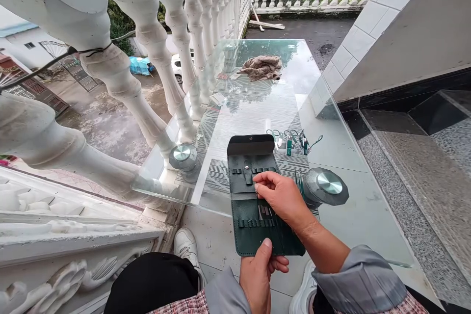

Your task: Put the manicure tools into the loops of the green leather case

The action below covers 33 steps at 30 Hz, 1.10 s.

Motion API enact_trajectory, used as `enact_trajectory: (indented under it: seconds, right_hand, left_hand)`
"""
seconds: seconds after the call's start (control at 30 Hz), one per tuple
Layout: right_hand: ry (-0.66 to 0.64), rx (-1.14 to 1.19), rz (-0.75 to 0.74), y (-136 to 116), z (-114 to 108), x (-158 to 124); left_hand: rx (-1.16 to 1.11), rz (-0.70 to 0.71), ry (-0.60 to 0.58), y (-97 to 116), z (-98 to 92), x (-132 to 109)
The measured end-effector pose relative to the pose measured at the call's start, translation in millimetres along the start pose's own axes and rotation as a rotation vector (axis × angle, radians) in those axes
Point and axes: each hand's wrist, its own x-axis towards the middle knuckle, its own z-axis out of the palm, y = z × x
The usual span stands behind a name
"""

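A dark green manicure case (253, 235) lies unfolded, its flap toward the far side and elastic loops across its inside. My left hand (259, 272) grips the near edge, with the thumb on top. Over the middle of the case, my right hand (281, 196) is closed in a pinch on a thin dark stick-like tool, mostly hidden by the fingers. A few slim metal pieces (265, 212) sit in the case beneath that hand. Beyond the case, on the glass table (331, 235), lie small scissors (290, 135), green nail clippers (289, 145) and other small tools. Green tweezers (300, 182) are partly hidden behind my right hand.
A crumpled brown cloth (261, 67) lies toward the table's far end, with a small white card (218, 99) nearer. Round metal-topped table supports (329, 181) show at right and left. White balusters (147, 39) line the left side; stone steps (415, 176) rise on the right.
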Motion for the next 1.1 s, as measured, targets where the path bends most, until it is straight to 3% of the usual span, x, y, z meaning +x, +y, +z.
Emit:
enact_trajectory:
  seconds: [0.53,0.87,1.0,1.1]
  right_hand:
    - [-0.013,-0.150,-0.005,-8.8,-1.3,0.5]
    - [-0.164,-0.569,-0.213,-12.7,-11.1,-10.7]
    - [-0.268,-0.556,-0.282,-9.7,-17.9,-16.7]
    - [-0.205,-0.457,-0.298,-9.5,-26.6,-15.7]
  left_hand:
    - [0.024,0.006,-0.006,-3.9,-1.9,0.3]
    - [0.027,0.033,-0.017,-6.0,-3.5,2.8]
    - [0.008,0.031,-0.026,-3.6,-2.5,2.1]
    - [-0.002,0.014,-0.013,-1.5,-1.3,0.9]
